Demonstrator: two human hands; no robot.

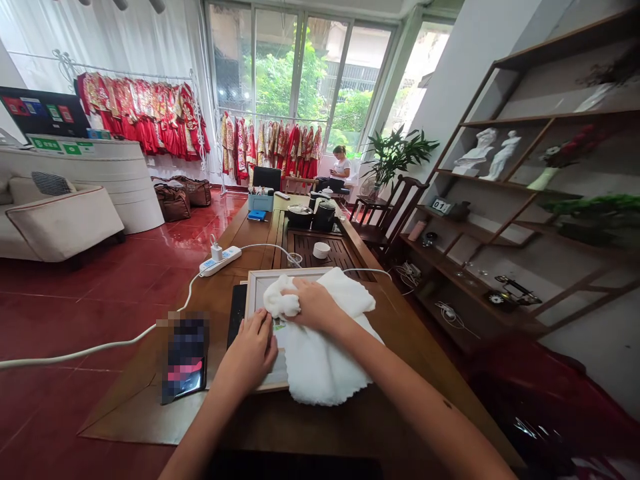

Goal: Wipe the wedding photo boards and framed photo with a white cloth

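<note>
A white cloth point(327, 367) lies bunched and draped over a framed picture point(254, 287) on the wooden table point(425, 373). My right hand point(313, 303) is closed on the bunched part of the cloth, pressing it onto the picture near its upper left. Against the frame's left side rests my left hand point(255, 347), fingers stretched out flat, with the fingertips close to the cloth. Most of the picture's face is hidden under the cloth. A dark flat object point(237, 313) shows beneath the frame's left edge.
A phone point(187, 367) lies left of my left hand. Behind it are a power strip point(220, 261) with a white cable, and a tea tray point(313, 250) with a white cup point(321, 250). A shelf point(480, 260) stands at right. A person point(340, 170) sits by the window.
</note>
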